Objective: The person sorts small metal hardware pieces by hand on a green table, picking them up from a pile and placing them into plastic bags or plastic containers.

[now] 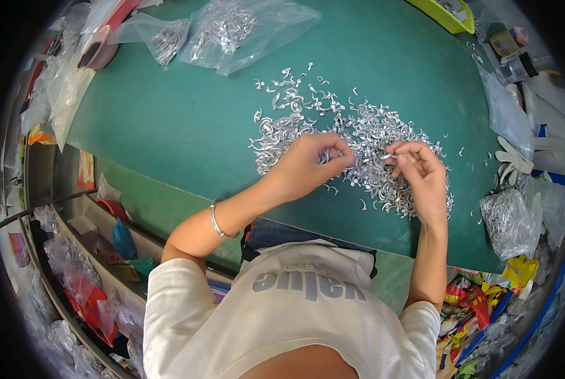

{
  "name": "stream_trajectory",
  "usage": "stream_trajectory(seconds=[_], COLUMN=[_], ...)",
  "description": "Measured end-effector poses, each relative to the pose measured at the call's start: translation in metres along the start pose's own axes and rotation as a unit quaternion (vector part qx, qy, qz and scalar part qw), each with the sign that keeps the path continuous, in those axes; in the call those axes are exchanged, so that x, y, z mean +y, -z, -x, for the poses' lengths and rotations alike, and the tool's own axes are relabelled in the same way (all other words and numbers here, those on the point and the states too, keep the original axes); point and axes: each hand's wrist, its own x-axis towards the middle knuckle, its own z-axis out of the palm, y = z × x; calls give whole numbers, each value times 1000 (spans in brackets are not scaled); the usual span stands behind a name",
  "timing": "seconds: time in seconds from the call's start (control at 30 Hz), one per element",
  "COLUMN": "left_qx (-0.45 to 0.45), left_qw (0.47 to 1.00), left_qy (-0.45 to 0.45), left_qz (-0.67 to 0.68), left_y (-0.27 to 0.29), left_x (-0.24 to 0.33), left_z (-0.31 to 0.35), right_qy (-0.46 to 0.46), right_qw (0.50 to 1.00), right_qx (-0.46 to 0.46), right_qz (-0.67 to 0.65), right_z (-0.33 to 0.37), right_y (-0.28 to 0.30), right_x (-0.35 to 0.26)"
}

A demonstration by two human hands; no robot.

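- Far left: clear plastic bag (72, 101) draped over the edge of the green surface (187, 120).
- Upper left, on the surface: small bag (167, 43) and large bag (230, 28), both clear, side by side, silver metal bits inside.
- Left wrist: silver bangle (215, 219).
- Left hand (302, 167): over the left part of the heap, fingers curled in, thumb tip near forefinger tip. Silver visible inside the curl; cannot tell if clamped on anything.
- Right of centre, on the surface: loose heap of small curved metal bits (396, 129), spread under and around both hands, strays along its edges.
- Right hand (426, 180): over the heap's right part, thumb and forefinger clamped on one metal bit (388, 156), other fingers bent.
- Upper right: lime tray (462, 25) at the surface's far side.
- Far right: white glove (515, 162); just nearer, clear bag of silver bits (513, 224).
- Lower right: bright crumpled wrappers (468, 303) past the surface's near edge.
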Motion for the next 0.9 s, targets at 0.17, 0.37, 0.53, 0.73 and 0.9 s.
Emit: stream_trajectory(seconds=[0.17,0.37,0.53,0.73,0.9], left_qx=[0,22,39,-45,-44], left_qw=[964,933,989,955,995], left_qy=[-16,-70,-63,194,22], left_qz=[-266,-351,-129,220,82], left_y=[-9,-20,-11,14,13], left_x=[6,-12,-11,1,-7], left_z=[-26,-34,-37,-41,-43], right_qy=[-105,100,170,108,197], right_qw=[960,931,894,922,861], right_qx=[-93,-43,-6,19,-1], right_qz=[-241,350,414,372,468], right_z=[-5,-2,-2,-6,-3], right_y=[15,1,-12,-3,-11], right_x=[2,10,14,3,10])
